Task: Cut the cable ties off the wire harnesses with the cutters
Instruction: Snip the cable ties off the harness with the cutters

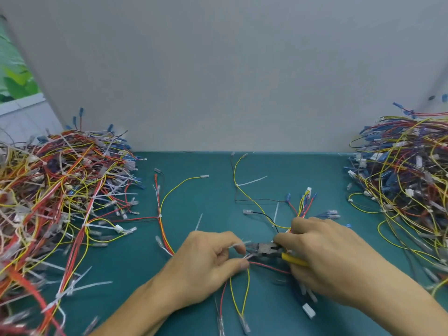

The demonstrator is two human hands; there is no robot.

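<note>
The cutters [265, 249] are lying between the two hands. Their dark head is pointing toward the left hand and their yellow handles are running into the right palm. The right hand [324, 260] is gripping those handles with its fingers curled round them; the blades are too blurred to tell whether they are closed. The cutter tip is meeting a white cable tie [238, 245] right at the left fingertips. The left hand [206, 265] is pinching the wire harness [242, 287] between thumb and forefinger just beside that tie. The harness's yellow and red wires are trailing from under both hands back toward the person, ending in clear terminals. More wires with blue terminals are fanning out beyond the right hand's knuckles. A white connector [308, 310] is lying near the right wrist, on the person's side.

Just beyond the left hand a stray tie [198, 221] is lying on the green mat [194, 185], and a loose harness [160, 209] is stretching away past it. Well out to the left of the left hand, the left pile [60, 190] of tangled harnesses is bristling with white ties. Well out to the right of the right hand, the right pile [407, 185] is heaping up. A grey panel [218, 69] is standing beyond both hands at the mat's far edge.
</note>
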